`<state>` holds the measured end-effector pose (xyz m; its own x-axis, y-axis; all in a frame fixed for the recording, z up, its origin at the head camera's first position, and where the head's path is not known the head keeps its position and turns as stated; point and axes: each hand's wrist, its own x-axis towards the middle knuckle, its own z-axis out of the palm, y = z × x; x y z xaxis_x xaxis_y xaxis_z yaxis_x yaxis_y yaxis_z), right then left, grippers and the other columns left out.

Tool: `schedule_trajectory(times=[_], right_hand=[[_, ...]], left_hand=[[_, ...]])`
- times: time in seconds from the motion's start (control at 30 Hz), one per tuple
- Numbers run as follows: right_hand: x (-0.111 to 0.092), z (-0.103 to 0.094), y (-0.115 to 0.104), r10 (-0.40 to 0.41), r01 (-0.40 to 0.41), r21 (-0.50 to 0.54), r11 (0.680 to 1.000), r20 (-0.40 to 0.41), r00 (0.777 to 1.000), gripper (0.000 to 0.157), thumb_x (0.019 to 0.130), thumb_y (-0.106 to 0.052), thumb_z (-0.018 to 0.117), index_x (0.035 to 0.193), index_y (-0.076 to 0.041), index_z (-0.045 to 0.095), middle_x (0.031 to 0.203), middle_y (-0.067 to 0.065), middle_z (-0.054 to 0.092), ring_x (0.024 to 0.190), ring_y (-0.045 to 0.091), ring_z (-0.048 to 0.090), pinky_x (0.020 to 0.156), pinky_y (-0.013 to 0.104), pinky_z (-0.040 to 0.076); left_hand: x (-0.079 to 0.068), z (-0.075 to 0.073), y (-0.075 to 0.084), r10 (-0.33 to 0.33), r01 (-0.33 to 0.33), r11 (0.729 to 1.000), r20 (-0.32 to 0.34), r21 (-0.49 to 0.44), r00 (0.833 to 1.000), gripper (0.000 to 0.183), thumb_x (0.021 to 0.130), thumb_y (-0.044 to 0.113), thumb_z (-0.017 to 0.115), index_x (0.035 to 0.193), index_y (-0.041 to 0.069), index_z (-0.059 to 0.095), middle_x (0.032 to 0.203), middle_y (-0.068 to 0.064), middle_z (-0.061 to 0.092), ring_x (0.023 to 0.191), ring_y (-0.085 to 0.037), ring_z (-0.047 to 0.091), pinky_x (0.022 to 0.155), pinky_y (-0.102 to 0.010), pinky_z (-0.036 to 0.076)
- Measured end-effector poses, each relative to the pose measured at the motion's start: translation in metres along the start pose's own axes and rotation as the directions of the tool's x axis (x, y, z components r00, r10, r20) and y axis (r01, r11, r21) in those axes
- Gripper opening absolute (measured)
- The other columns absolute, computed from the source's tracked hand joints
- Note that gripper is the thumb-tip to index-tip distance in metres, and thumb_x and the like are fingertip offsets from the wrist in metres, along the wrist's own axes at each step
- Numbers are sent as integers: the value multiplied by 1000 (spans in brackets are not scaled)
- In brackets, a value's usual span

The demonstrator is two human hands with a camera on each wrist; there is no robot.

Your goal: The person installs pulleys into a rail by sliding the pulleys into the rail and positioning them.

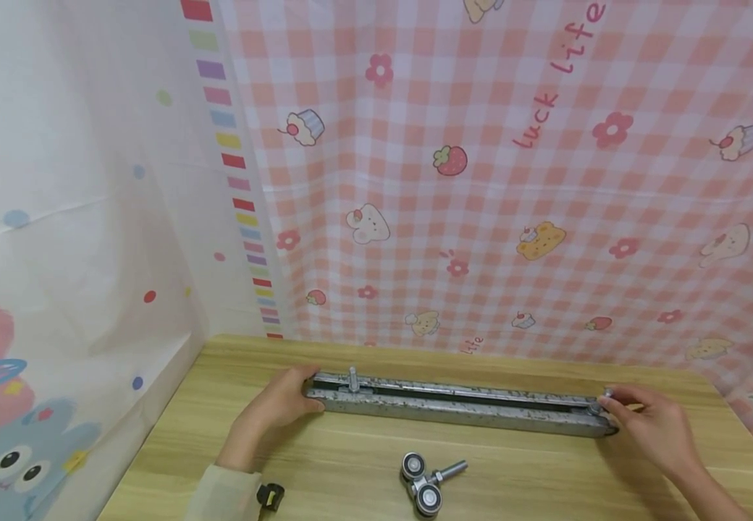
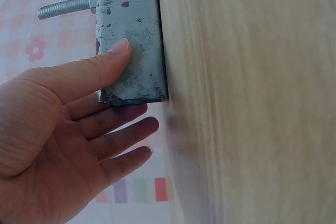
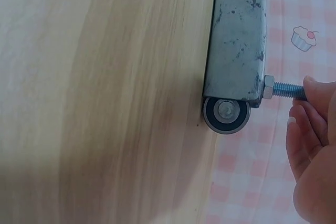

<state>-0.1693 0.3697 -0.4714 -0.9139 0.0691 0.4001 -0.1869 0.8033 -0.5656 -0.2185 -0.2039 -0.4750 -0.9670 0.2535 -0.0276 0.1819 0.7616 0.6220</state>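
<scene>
A long grey metal rail lies across the wooden table. My left hand holds its left end, with the thumb flat on the rail's side and the other fingers past the end. A threaded bolt sticks up from the rail near that hand. At the right end my right hand pinches the bolt of a roller whose wheel sits at the rail's mouth. A loose roller assembly with two wheels and a bolt lies in front of the rail.
A pink checked cloth hangs behind the table and on the right. A white cartoon-print cloth closes off the left side. The table's left edge runs close to my left forearm.
</scene>
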Motion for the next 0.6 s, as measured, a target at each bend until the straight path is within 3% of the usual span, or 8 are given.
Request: schedule_trajectory(times=[0.6], right_hand=[[4, 11, -16, -13, 13, 9, 1000, 6, 1000, 23, 92, -13, 83, 109, 2, 79, 92, 11, 77, 73, -6, 61, 57, 17, 52]], left_hand=[[-1, 0, 1, 4, -4, 1000, -7, -9, 1000, 63, 83, 6, 88, 139, -9, 61, 137, -25, 64, 131, -43, 57, 111, -56, 47]])
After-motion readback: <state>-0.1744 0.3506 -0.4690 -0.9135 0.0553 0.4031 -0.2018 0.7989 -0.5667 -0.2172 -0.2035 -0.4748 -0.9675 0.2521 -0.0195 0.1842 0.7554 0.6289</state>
